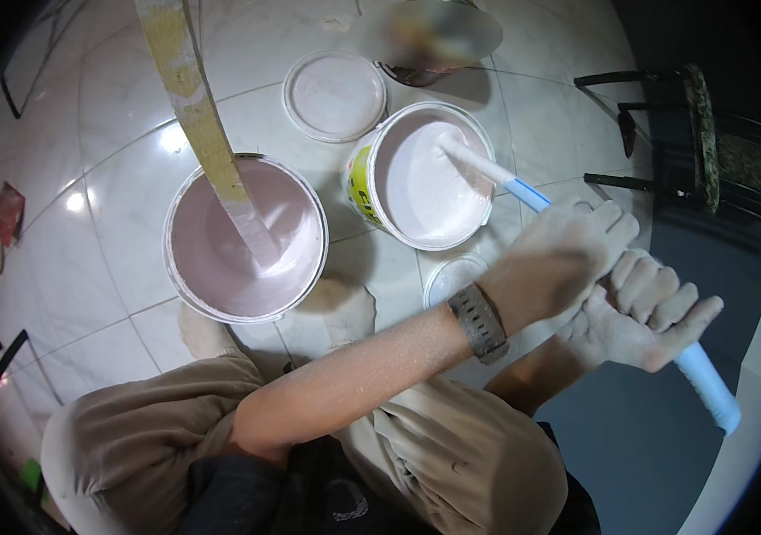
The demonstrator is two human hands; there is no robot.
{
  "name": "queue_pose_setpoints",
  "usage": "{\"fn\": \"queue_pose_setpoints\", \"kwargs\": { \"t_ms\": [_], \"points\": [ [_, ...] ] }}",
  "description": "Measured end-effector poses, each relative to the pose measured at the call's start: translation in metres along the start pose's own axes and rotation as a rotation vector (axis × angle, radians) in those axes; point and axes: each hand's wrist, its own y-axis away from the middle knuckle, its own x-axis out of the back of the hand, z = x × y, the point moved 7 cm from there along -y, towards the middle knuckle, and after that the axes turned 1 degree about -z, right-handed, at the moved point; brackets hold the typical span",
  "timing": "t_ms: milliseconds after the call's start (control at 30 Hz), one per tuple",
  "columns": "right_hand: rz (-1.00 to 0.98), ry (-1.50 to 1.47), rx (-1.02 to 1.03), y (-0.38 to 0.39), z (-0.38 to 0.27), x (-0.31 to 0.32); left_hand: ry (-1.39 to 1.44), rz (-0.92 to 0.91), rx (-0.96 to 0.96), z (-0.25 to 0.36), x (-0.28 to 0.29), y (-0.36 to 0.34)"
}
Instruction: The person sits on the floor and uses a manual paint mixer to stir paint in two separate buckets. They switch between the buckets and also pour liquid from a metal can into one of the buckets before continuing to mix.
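A blue stick (708, 390) slants from the lower right into the right bucket (490, 143). Its lower end is coated in the pale pinkish-white paint (416, 201) inside. My left hand (563, 250), with a dark strap on its wrist, is closed round the stick nearer the bucket. Farther up the stick, my right hand (643, 312) grips it too, touching the left; some of its fingers are partly extended. White dust or paint covers both hands. A second bucket (169, 245) stands to the left, holding similar paint and a yellowish wooden plank (186, 98) leaning upright in it.
Behind the right bucket lies a round lid (336, 96); a smaller lid or tub (453, 276) sits near its front. Something blurred (425, 36) is at the top. A dark-framed chair (701, 138) stands at right. A red object (8, 214) lies on the tiled floor (113, 259).
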Motion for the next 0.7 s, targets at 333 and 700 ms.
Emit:
{"fn": "queue_pose_setpoints", "kwargs": {
  "t_ms": [333, 700],
  "points": [
    [0.126, 0.024, -0.441, 0.021, 0.048, 0.025, 0.015, 0.021, 0.153, -0.034, -0.014, 0.024],
    [0.21, 0.329, -0.256, 0.013, 0.05, 0.038, -0.019, 0.085, 0.035, -0.048, -0.015, 0.003]
  ]
}}
